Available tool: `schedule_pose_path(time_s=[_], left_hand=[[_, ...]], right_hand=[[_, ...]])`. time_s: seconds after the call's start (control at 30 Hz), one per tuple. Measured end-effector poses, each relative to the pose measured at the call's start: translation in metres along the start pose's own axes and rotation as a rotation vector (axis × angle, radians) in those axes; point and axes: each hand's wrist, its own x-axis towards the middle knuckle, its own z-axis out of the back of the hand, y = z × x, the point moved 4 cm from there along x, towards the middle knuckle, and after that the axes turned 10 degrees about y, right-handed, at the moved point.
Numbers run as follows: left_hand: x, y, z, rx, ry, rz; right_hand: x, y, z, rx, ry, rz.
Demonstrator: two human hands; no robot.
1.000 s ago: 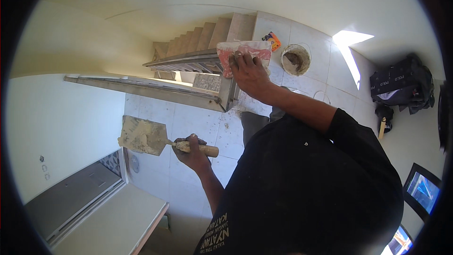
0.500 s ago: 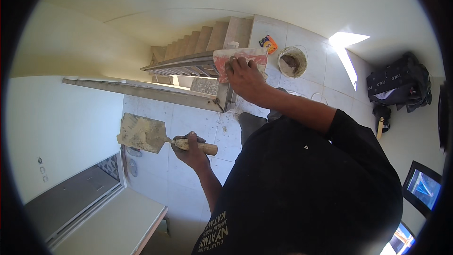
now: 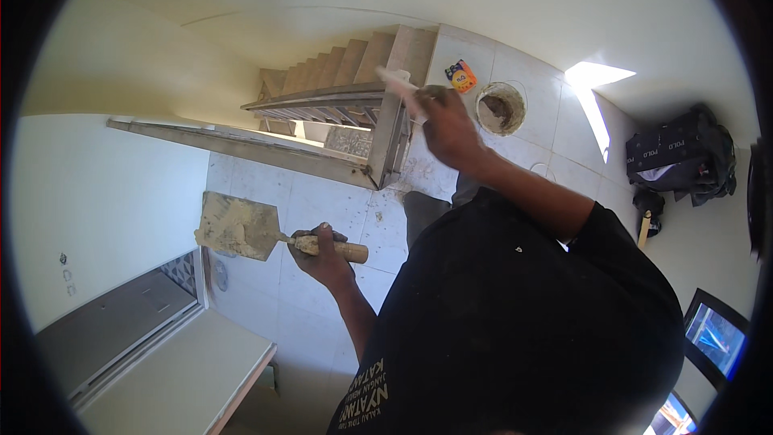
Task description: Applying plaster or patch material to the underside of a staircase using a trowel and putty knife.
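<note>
Here we look down from a height onto a tiled floor (image 3: 322, 290) and a staircase (image 3: 338, 84). Our left hand (image 3: 322, 254) has its fingers wrapped tight round the wooden handle of a trowel (image 3: 266, 234), whose flat blade sits roughly level and carries a layer of pale plaster, held out over the floor near the white wall (image 3: 105, 193). Our right hand (image 3: 447, 125) is raised ahead of us, fingers closed on a light-coloured float (image 3: 398, 89) seen edge-on; its face is blurred and we cannot tell how much plaster it bears. Far below stand a bucket (image 3: 499, 109) with grey mix in it, a small orange packet (image 3: 460, 75) just beside it, and a black bag (image 3: 680, 153) well apart to the right. Judgement: to work well, keep the trowel blade level so the load does not slide off, bring the float's edge to it for transfer, and keep balance over the drop.
</note>
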Motion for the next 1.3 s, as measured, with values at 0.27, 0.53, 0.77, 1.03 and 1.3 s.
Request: schedule_pose_path(time_s=[0.27,0.53,0.77,1.03,1.3], left_hand=[[-0.004,-0.008,0.0,0.054,-0.022,-0.015],[-0.008,-0.018,-0.002,0.137,-0.023,-0.011],[-0.012,-0.02,-0.009,0.142,0.008,-0.023],[-0.01,-0.032,-0.024,0.001,0.271,0.018],[-0.022,-0.042,-0.084,-0.089,0.838,0.466]], right_hand=[[-0.034,-0.094,-0.082,1.046,-0.024,-0.929],[-0.043,-0.07,-0.083,0.896,-0.185,-0.614],[-0.053,-0.041,-0.048,0.557,-0.115,-0.364],[-0.06,-0.09,0.01,0.752,-0.12,-0.419],[0.036,-0.088,0.112,1.531,-0.21,-0.097]])
